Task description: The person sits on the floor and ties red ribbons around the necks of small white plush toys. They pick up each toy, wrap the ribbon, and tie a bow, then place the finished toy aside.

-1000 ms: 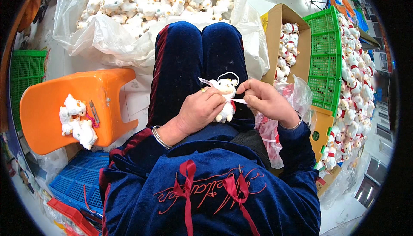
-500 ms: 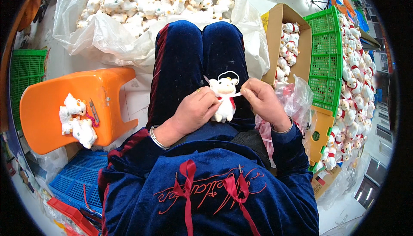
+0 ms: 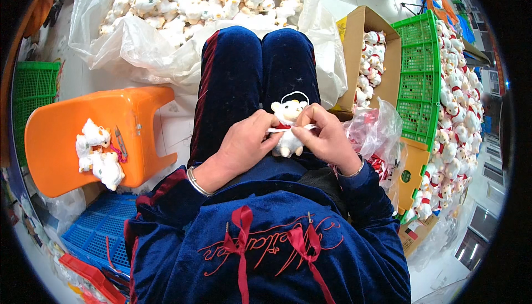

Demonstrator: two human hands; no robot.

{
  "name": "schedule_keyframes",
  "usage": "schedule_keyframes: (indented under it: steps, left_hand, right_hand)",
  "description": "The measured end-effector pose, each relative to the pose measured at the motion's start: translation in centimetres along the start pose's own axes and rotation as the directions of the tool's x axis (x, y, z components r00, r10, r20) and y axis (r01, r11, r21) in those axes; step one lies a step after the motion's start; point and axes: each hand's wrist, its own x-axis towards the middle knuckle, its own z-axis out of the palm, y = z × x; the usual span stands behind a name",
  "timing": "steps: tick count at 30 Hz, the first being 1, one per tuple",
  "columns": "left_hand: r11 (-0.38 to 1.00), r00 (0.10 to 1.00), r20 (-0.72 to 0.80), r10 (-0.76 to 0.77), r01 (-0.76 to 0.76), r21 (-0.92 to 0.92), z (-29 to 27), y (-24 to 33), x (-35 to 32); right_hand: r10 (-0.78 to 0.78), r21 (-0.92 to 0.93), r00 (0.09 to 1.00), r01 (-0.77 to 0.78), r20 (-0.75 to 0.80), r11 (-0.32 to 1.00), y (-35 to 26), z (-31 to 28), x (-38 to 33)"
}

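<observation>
Both the left hand [image 3: 244, 142] and right hand [image 3: 328, 142] pinch narrow white ribbon [image 3: 279, 130] across a fluffy plush toy [image 3: 287, 145].

Left hand [image 3: 245, 140]: at one side of a white plush toy [image 3: 287, 144], holding white ribbon [image 3: 275, 130]
Right hand [image 3: 327, 139]: pinching the ribbon at the toy's chest
Toy's neck: red band [image 3: 282, 126]
Orange stool [image 3: 55, 149]: small white toys [image 3: 105, 168], a pair of snips [image 3: 121, 143]
Carton [image 3: 392, 63]: toys with red bands [image 3: 373, 63]
Plastic sheet [image 3: 133, 43]: heap of white toys [image 3: 205, 2]

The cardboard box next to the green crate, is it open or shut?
Open: no flaps cover the mouth of the cardboard box, and white plush toys with bits of red show inside.
</observation>
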Motion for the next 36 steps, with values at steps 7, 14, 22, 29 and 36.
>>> schedule_keyframes:
  steps: [7, 14, 22, 29, 36]
  left_hand:
    - [0.914, 0.919, 0.203, -0.338, 0.372, -0.16, -2.8, 1.0, 0.1]
    - [0.602, 0.722, 0.519, -0.457, 0.681, -0.416, -3.5, 2.0, 0.9]
    - [0.64, 0.819, 0.458, -0.345, 0.563, -0.523, -2.4, 1.6, 1.1]
    - [0.771, 0.909, 0.334, -0.249, 0.395, -0.5, -0.2, 0.7, 1.6]
    - [0.9, 0.972, 0.184, -0.145, 0.207, -0.384, 0.4, 0.8, 1.6]
  right_hand:
    - [-0.116, -0.327, 0.993, 0.116, 0.019, 0.938, 0.4, 0.8, -0.5]
    - [-0.13, -0.385, 0.987, 0.086, -0.092, 0.919, 0.3, 1.9, -0.9]
    - [-0.147, -0.322, 0.968, 0.077, -0.201, 0.944, 1.8, 2.6, -1.0]
    - [-0.138, -0.297, 0.963, 0.064, -0.234, 0.953, 1.3, 2.3, -1.4]
    - [-0.035, -0.091, 0.988, 0.022, -0.15, 0.996, 1.4, 1.5, -1.4]
